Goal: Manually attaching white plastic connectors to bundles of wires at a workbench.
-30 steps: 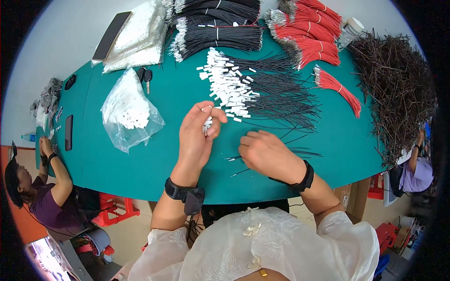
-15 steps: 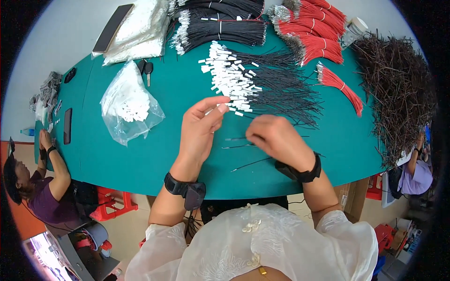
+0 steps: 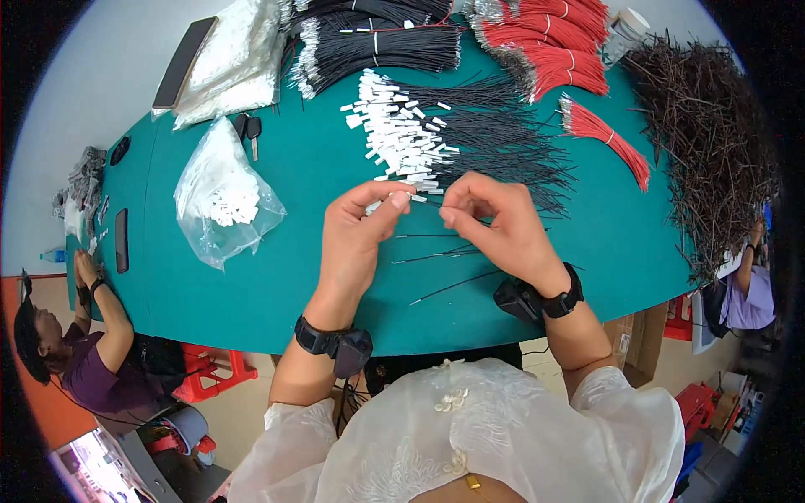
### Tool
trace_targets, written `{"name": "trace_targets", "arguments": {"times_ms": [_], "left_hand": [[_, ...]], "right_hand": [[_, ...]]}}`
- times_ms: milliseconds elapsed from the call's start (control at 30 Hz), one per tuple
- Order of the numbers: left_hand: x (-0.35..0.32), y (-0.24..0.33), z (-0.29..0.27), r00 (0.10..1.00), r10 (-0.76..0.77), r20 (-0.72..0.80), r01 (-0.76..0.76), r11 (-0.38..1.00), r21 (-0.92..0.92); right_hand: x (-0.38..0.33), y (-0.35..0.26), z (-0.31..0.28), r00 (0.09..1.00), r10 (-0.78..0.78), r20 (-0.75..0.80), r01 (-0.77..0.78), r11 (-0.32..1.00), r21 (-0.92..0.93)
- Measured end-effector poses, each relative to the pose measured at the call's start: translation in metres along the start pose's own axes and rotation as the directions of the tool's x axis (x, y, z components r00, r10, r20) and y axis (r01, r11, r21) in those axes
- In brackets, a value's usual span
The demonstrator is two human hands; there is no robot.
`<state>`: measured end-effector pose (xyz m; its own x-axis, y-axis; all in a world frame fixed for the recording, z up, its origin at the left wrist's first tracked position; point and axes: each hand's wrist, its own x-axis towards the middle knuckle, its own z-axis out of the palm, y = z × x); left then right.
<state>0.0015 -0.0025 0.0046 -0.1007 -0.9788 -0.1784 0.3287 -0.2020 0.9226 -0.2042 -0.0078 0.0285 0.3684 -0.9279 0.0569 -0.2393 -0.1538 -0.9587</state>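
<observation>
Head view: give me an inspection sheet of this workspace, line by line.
Surface: green table mat, bare near its front edge.
Job's things: small white connector pinched between both hands; finished pile of black wires with white connectors.
Clutter: clear bag of white connectors, keys, dark phone, white jar.
Grippers: left hand and right hand meet fingertip to fingertip, each with a black wristband.
Cables: black wire bundles, red wire bundles, brown wire heap, loose black wires.
Surroundings: another person seated at left.
</observation>
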Motion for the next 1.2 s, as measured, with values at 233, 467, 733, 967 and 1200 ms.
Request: {"name": "trace_targets", "arguments": {"times_ms": [233, 467, 733, 967, 1200], "left_hand": [[-0.001, -0.001, -0.002, 0.999, 0.02, 0.03, -0.02, 1.0, -0.014], [-0.004, 0.002, 0.0, 0.998, 0.063, 0.022, -0.064, 0.996, 0.058], [-0.007, 0.005, 0.005, 0.994, 0.11, -0.002, -0.106, 0.964, 0.244], [-0.003, -0.001, -0.002, 0.997, -0.025, 0.078, 0.023, 1.0, 0.019], [-0.001, -0.002, -0.001, 0.996, -0.021, 0.086, 0.033, 0.99, -0.138]], "right_hand": [[-0.001, 0.001, 0.002, 1.0, 0.0, -0.024, 0.003, 0.995, 0.095], [0.0, 0.001, 0.003, 0.999, -0.032, -0.036, 0.033, 0.999, 0.021], [0.002, -0.001, 0.006, 0.969, -0.235, -0.078, 0.225, 0.967, -0.116], [-0.004, -0.008, 0.012, 0.977, -0.144, -0.156, 0.135, 0.989, -0.064], [-0.004, -0.007, 0.011, 0.959, -0.19, -0.208, 0.159, 0.975, -0.157]]}}
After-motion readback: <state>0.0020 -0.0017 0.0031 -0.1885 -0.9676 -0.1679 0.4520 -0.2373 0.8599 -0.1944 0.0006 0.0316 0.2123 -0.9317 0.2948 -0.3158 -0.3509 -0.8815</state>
